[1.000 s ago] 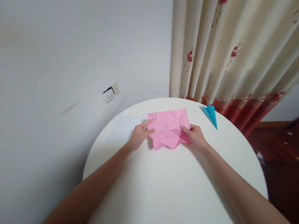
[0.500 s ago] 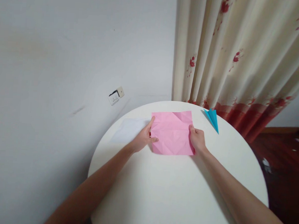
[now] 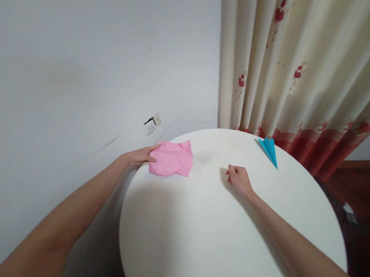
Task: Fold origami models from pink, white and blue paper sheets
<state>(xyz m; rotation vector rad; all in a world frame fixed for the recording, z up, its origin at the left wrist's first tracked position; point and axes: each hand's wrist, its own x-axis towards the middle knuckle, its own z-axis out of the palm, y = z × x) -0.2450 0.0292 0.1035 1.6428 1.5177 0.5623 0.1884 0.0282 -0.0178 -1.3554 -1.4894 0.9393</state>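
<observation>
Head camera: the pink paper (image 3: 172, 162) is being held at the left edge of the round white table (image 3: 229, 233) by the left hand (image 3: 139, 155), whose fingers (image 3: 151, 149) are stretched out nearly straight and close together, tips touching the sheet's near-left border; whether anything is being pinched underneath cannot be told. The creased sheet is lying just beyond those fingertips, partly over the table's rim. The right hand (image 3: 239, 179) is being rested on the tabletop, fingers curled loosely inward around nothing, well apart from the sheet. By the look of it, the paper is being shifted sideways; a firmer grasp would be called for to lift it. A blue paper plane (image 3: 269, 150) is lying beyond the right fingers, near the curtain (image 3: 302, 66). A wall socket (image 3: 152, 123) is being shown on the grey wall (image 3: 83, 65).
</observation>
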